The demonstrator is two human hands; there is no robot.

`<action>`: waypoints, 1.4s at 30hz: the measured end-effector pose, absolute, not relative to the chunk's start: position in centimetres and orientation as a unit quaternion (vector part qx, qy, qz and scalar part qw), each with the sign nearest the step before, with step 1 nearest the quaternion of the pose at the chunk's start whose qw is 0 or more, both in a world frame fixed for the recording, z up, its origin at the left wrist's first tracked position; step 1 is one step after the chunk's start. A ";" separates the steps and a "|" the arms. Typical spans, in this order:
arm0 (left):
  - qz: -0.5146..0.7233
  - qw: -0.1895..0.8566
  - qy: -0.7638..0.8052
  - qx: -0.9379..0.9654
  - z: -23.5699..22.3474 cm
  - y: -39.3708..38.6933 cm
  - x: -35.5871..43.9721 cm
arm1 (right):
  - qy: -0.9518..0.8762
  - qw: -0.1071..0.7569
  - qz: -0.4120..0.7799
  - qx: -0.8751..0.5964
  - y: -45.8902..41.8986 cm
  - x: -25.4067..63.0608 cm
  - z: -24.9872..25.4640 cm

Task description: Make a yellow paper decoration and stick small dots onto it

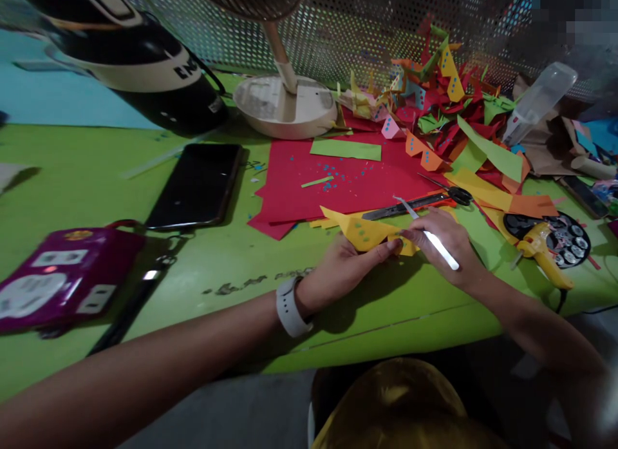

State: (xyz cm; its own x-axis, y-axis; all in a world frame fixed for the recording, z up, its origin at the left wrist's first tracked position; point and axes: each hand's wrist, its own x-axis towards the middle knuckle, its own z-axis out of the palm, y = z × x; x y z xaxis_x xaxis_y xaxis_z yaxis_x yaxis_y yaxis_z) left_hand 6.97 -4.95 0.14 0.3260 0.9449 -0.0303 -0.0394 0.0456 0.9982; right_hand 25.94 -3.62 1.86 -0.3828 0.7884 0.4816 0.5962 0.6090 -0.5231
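My left hand [338, 268], with a pale watch band on the wrist, is closed on a folded yellow paper strip [358, 231] with small dark dots. In my right hand [451, 243] are slim silver tweezers [440, 249], their bent tip pointing up and left, away from the strip. The fingertips of my right hand are at the strip's right end; whether they also grip it I cannot tell. Just beyond both hands lie a cutter knife [386, 212] and dark-handled scissors [459, 195]. Red paper [290, 191] scattered with tiny blue bits is behind the strip.
A heap of cut, folded coloured paper [434, 114] fills the back right, beside a clear bottle [545, 98]. A yellow glue gun [548, 259] lies at right. Leftward are a phone [196, 185], a purple power socket box [72, 275] and a black appliance [145, 69]; a fan base [284, 117] stands behind.
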 end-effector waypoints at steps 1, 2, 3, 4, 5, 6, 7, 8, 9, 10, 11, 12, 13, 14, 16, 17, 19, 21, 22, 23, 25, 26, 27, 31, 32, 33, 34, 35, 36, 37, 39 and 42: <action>0.413 0.598 0.409 0.552 0.1 -5.0 7.0 | -0.821 0.365 0.125 -0.421 -3.6 25.9 1.7; 0.413 0.599 0.410 0.550 0.2 -5.0 7.0 | -0.820 0.367 0.123 -0.422 -3.6 25.9 1.5; 0.413 0.598 0.411 0.550 0.2 -5.0 7.0 | -0.818 0.370 0.124 -0.423 -3.6 25.9 1.4; 0.412 0.597 0.412 0.551 0.2 -5.0 7.1 | -0.813 0.378 0.128 -0.425 -3.5 25.9 1.4; 0.410 0.597 0.415 0.552 0.2 -5.1 7.1 | -0.805 0.390 0.133 -0.426 -3.5 25.9 1.4; 0.405 0.597 0.417 0.553 0.3 -5.1 7.1 | -0.795 0.407 0.140 -0.428 -3.5 26.0 1.4; 0.401 0.599 0.420 0.551 0.3 -5.1 7.1 | -0.780 0.427 0.149 -0.432 -3.4 26.1 1.5; 0.400 0.601 0.423 0.548 0.3 -5.2 7.1 | -0.764 0.445 0.159 -0.440 -3.3 26.3 1.6; 0.402 0.602 0.427 0.542 0.3 -5.2 7.1 | -0.748 0.457 0.168 -0.451 -3.3 26.5 1.7; 0.406 0.603 0.431 0.535 0.3 -5.2 7.1 | -0.733 0.463 0.178 -0.466 -3.2 26.7 1.9; 0.412 0.604 0.433 0.528 0.3 -5.2 7.1 | -0.721 0.464 0.186 -0.480 -3.2 26.9 2.1; 0.416 0.604 0.435 0.522 0.2 -5.2 7.1 | -0.711 0.465 0.192 -0.492 -3.2 27.1 2.3; 0.418 0.605 0.436 0.519 0.2 -5.2 7.1 | -0.703 0.466 0.194 -0.501 -3.2 27.2 2.5; 0.421 0.604 0.436 0.517 0.1 -5.2 7.1 | -0.697 0.471 0.192 -0.505 -3.2 27.3 2.7; 0.428 0.599 0.436 0.518 0.1 -5.1 7.2 | -0.689 0.490 0.192 -0.498 -3.3 27.4 2.8; 0.431 0.596 0.435 0.520 0.1 -5.1 7.2 | -0.683 0.504 0.199 -0.489 -3.3 27.4 2.8; 0.432 0.594 0.432 0.523 0.2 -5.1 7.2 | -0.669 0.529 0.236 -0.466 -3.4 27.4 2.7; 0.415 0.601 0.433 0.527 0.5 -5.1 7.2 | -0.650 0.542 0.295 -0.443 -3.5 27.5 2.5; 0.404 0.609 0.434 0.528 0.6 -5.1 7.2 | -0.640 0.545 0.324 -0.434 -3.5 27.5 2.4; 0.392 0.617 0.433 0.527 0.8 -5.1 7.2 | -0.630 0.546 0.350 -0.427 -3.6 27.6 2.3; 0.376 0.636 0.429 0.519 1.0 -5.1 7.2 | -0.609 0.551 0.391 -0.416 -3.6 27.7 2.2; 0.374 0.645 0.426 0.513 1.1 -5.1 7.2 | -0.600 0.553 0.404 -0.413 -3.6 27.7 2.2; 0.374 0.652 0.424 0.506 1.1 -5.1 7.2 | -0.594 0.554 0.412 -0.413 -3.5 27.7 2.2; 0.375 0.662 0.419 0.495 0.9 -5.0 7.2 | -0.582 0.559 0.419 -0.418 -3.4 27.5 2.4; 0.379 0.660 0.421 0.494 0.8 -5.0 7.1 | -0.581 0.560 0.420 -0.415 -3.4 27.5 2.4; 0.385 0.656 0.425 0.491 0.8 -4.9 7.1 | -0.581 0.561 0.423 -0.411 -3.4 27.5 2.5; 0.389 0.652 0.433 0.486 0.8 -4.9 7.1 | -0.582 0.560 0.426 -0.407 -3.5 27.6 2.5; 0.391 0.651 0.441 0.478 0.8 -4.9 7.1 | -0.584 0.559 0.428 -0.404 -3.5 27.7 2.4; 0.392 0.654 0.447 0.468 0.8 -4.8 7.0 | -0.587 0.558 0.428 -0.401 -3.6 27.7 2.4; 0.390 0.662 0.449 0.456 0.8 -4.8 7.0 | -0.589 0.557 0.429 -0.397 -3.6 27.8 2.3; 0.391 0.689 0.436 0.426 0.6 -4.8 7.0 | -0.597 0.558 0.426 -0.388 -3.7 27.8 2.3; 0.416 0.725 0.393 0.383 0.2 -4.8 7.1 | -0.613 0.571 0.383 -0.390 -3.7 27.6 2.3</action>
State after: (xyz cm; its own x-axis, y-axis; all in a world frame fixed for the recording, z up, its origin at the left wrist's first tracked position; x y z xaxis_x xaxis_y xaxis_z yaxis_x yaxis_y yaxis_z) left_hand 7.07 -4.82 0.24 0.3455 0.9044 -0.2503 -0.3023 0.3597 0.8827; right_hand 27.58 -3.73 2.30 -0.0444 0.9152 0.4007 0.0394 0.4023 -0.9146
